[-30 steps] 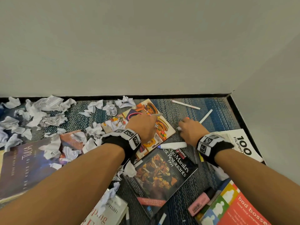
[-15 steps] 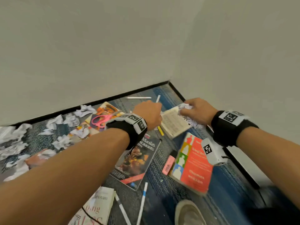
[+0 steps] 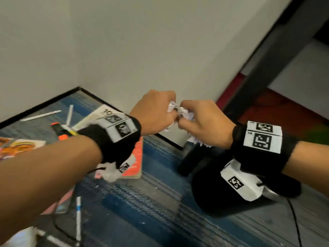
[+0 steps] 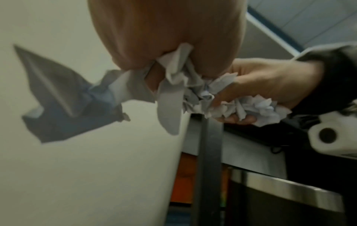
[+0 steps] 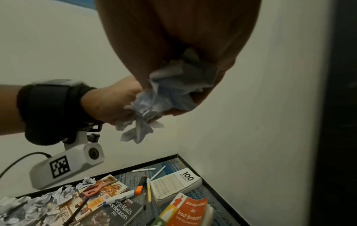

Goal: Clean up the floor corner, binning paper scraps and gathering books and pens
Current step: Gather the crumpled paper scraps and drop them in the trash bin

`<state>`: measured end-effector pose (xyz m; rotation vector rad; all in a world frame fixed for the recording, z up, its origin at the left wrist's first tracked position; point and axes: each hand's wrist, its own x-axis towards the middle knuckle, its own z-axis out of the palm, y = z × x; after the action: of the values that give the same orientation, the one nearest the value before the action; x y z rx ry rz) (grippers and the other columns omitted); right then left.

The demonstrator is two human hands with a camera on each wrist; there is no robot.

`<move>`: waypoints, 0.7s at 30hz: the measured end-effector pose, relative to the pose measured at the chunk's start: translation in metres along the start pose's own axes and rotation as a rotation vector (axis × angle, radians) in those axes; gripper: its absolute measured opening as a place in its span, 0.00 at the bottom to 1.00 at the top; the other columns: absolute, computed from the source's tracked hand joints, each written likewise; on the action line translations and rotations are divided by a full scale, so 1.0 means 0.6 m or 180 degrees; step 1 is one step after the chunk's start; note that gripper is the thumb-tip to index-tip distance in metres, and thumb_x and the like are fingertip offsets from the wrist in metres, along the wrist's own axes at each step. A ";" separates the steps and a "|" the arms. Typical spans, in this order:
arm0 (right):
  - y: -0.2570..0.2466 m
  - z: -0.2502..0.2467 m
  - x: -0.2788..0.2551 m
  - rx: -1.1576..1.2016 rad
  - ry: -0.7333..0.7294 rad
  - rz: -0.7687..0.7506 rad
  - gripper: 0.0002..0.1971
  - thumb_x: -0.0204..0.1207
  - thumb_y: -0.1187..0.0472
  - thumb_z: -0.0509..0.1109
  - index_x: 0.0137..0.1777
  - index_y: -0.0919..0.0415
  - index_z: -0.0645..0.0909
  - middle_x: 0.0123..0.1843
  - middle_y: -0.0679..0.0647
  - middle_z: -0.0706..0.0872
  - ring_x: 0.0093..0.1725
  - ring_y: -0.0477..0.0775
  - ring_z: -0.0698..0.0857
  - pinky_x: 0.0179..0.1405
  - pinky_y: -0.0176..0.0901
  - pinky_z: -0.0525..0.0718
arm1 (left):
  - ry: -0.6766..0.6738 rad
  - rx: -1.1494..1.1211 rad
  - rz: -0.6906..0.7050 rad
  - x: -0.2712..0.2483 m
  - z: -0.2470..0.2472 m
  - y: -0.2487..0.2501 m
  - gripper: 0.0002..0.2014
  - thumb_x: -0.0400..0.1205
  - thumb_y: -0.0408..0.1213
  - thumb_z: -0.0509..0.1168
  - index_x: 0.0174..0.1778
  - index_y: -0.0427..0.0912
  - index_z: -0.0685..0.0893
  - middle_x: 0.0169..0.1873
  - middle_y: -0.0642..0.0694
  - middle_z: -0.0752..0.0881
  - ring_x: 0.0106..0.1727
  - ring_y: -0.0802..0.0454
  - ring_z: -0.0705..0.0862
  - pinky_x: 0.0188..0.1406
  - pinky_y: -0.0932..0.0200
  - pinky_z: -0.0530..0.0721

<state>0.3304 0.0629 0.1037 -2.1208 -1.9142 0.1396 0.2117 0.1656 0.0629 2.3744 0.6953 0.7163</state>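
While your left hand [image 3: 156, 111] and right hand [image 3: 204, 122] each clutch crumpled white paper scraps [image 3: 185, 114] (knuckles nearly touching), they hang above the black bin [image 3: 219, 198].

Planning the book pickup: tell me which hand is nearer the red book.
Left. The left hand is raised almost over the red book; the right hand is farther right, toward the black bin.

Bare forearms are seen, with a black band worn on each wrist.
White blocks printed with black square codes are fixed on the left wristband [image 3: 114, 139] and right wristband [image 3: 258, 148]; a white camera housing [image 5: 67, 166] with a black cable is mounted beneath.
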 end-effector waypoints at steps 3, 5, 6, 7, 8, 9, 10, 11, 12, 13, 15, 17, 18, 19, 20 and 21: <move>0.055 -0.065 -0.077 0.0251 -0.0015 -0.0220 0.10 0.75 0.61 0.71 0.34 0.58 0.76 0.27 0.52 0.79 0.28 0.48 0.76 0.29 0.35 0.73 | -0.0015 -0.0104 0.0395 0.001 0.028 0.084 0.08 0.75 0.42 0.67 0.34 0.44 0.77 0.26 0.49 0.81 0.31 0.46 0.80 0.29 0.53 0.75; 0.103 -0.100 -0.129 0.0487 -0.0026 -0.0287 0.10 0.76 0.62 0.72 0.34 0.56 0.77 0.28 0.51 0.80 0.29 0.44 0.76 0.29 0.36 0.73 | -0.0017 -0.0233 0.0616 0.004 0.065 0.144 0.08 0.76 0.42 0.67 0.34 0.45 0.76 0.24 0.52 0.79 0.29 0.48 0.79 0.28 0.54 0.74; 0.131 -0.114 -0.157 0.0602 0.0035 -0.0289 0.11 0.76 0.63 0.72 0.33 0.54 0.77 0.28 0.49 0.79 0.29 0.41 0.76 0.30 0.36 0.73 | -0.0041 -0.0326 0.0663 0.008 0.089 0.175 0.08 0.76 0.42 0.67 0.35 0.44 0.77 0.25 0.51 0.80 0.30 0.48 0.80 0.29 0.54 0.75; 0.157 -0.126 -0.184 0.0700 0.0111 -0.0254 0.12 0.76 0.63 0.73 0.33 0.52 0.77 0.28 0.47 0.80 0.29 0.41 0.76 0.31 0.35 0.73 | -0.0056 -0.0427 0.0688 0.012 0.114 0.203 0.07 0.76 0.41 0.66 0.36 0.43 0.78 0.27 0.49 0.81 0.31 0.48 0.81 0.29 0.53 0.76; 0.183 -0.135 -0.209 0.0765 0.0174 -0.0199 0.11 0.76 0.63 0.72 0.34 0.52 0.78 0.29 0.47 0.80 0.30 0.42 0.77 0.31 0.36 0.74 | -0.0059 -0.0523 0.0687 0.016 0.139 0.229 0.07 0.76 0.42 0.65 0.37 0.43 0.79 0.28 0.48 0.83 0.32 0.46 0.81 0.30 0.52 0.78; 0.208 -0.143 -0.230 0.0784 0.0209 -0.0131 0.10 0.76 0.62 0.72 0.35 0.52 0.79 0.30 0.48 0.81 0.31 0.42 0.78 0.32 0.37 0.75 | -0.0051 -0.0610 0.0672 0.020 0.164 0.252 0.07 0.75 0.43 0.64 0.37 0.43 0.79 0.29 0.47 0.83 0.32 0.45 0.82 0.30 0.51 0.78; 0.232 -0.146 -0.249 0.0776 0.0249 -0.0046 0.08 0.76 0.60 0.72 0.36 0.53 0.80 0.31 0.49 0.82 0.31 0.43 0.79 0.31 0.38 0.76 | -0.0067 -0.0677 0.0638 0.027 0.189 0.271 0.07 0.75 0.44 0.63 0.36 0.45 0.78 0.29 0.47 0.82 0.32 0.46 0.81 0.30 0.51 0.78; 0.256 -0.147 -0.263 0.0770 0.0309 0.0059 0.07 0.76 0.58 0.71 0.36 0.55 0.80 0.32 0.51 0.82 0.30 0.44 0.79 0.30 0.39 0.77 | -0.0109 -0.0715 0.0587 0.035 0.211 0.288 0.07 0.75 0.44 0.63 0.34 0.47 0.76 0.30 0.48 0.82 0.32 0.47 0.81 0.30 0.52 0.78; 0.281 -0.145 -0.273 0.0757 0.0386 0.0160 0.08 0.76 0.57 0.71 0.36 0.55 0.80 0.31 0.51 0.83 0.30 0.43 0.79 0.29 0.39 0.77 | -0.0160 -0.0685 0.0511 0.044 0.232 0.301 0.08 0.76 0.43 0.64 0.33 0.49 0.74 0.30 0.49 0.81 0.32 0.48 0.81 0.30 0.53 0.78; 0.305 -0.142 -0.280 0.0731 0.0475 0.0257 0.09 0.76 0.56 0.71 0.36 0.55 0.80 0.31 0.51 0.83 0.30 0.43 0.79 0.29 0.39 0.76 | -0.0215 -0.0624 0.0419 0.055 0.253 0.314 0.08 0.76 0.42 0.64 0.32 0.50 0.74 0.31 0.48 0.81 0.33 0.48 0.81 0.31 0.53 0.78; 0.348 -0.133 -0.286 0.0652 0.0623 0.0493 0.10 0.76 0.56 0.71 0.35 0.56 0.79 0.31 0.52 0.84 0.30 0.45 0.79 0.31 0.41 0.76 | -0.0248 -0.0577 0.0164 0.081 0.287 0.337 0.08 0.76 0.40 0.65 0.32 0.46 0.75 0.32 0.46 0.82 0.35 0.45 0.81 0.32 0.53 0.78; 0.382 -0.120 -0.286 0.0578 0.0600 0.0711 0.11 0.76 0.54 0.70 0.36 0.60 0.80 0.33 0.55 0.85 0.33 0.52 0.82 0.33 0.46 0.76 | -0.0147 -0.0803 -0.0320 0.113 0.317 0.351 0.12 0.76 0.37 0.65 0.28 0.43 0.72 0.29 0.46 0.79 0.34 0.44 0.79 0.31 0.55 0.74; 0.394 -0.114 -0.284 0.0549 0.0564 0.0784 0.13 0.76 0.53 0.69 0.36 0.62 0.80 0.33 0.56 0.85 0.35 0.55 0.82 0.34 0.47 0.76 | -0.0075 -0.0954 -0.0641 0.126 0.331 0.353 0.14 0.76 0.37 0.66 0.26 0.43 0.71 0.27 0.47 0.77 0.33 0.44 0.77 0.32 0.57 0.71; 0.405 -0.108 -0.282 0.0524 0.0573 0.0837 0.14 0.77 0.52 0.69 0.36 0.61 0.79 0.33 0.56 0.84 0.36 0.56 0.81 0.35 0.48 0.75 | -0.0019 -0.1061 -0.0916 0.138 0.347 0.352 0.15 0.76 0.37 0.66 0.25 0.43 0.71 0.26 0.47 0.76 0.33 0.44 0.77 0.33 0.57 0.70; 0.412 -0.103 -0.281 0.0501 0.0591 0.0846 0.15 0.79 0.51 0.67 0.35 0.59 0.77 0.32 0.54 0.82 0.36 0.55 0.80 0.35 0.47 0.73 | 0.0029 -0.1145 -0.1094 0.145 0.361 0.349 0.14 0.76 0.39 0.65 0.25 0.42 0.72 0.26 0.46 0.77 0.34 0.43 0.77 0.34 0.57 0.71; 0.415 -0.098 -0.281 0.0463 0.0559 0.0821 0.15 0.81 0.49 0.63 0.35 0.56 0.75 0.33 0.53 0.79 0.37 0.55 0.77 0.36 0.48 0.72 | 0.0046 -0.1220 -0.1213 0.149 0.375 0.347 0.14 0.76 0.43 0.65 0.27 0.41 0.75 0.28 0.44 0.79 0.36 0.40 0.79 0.35 0.55 0.75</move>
<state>0.5648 -0.1326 0.0734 -2.1927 -1.4833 0.1350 0.4796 -0.0078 0.0661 1.8246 0.8953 0.6334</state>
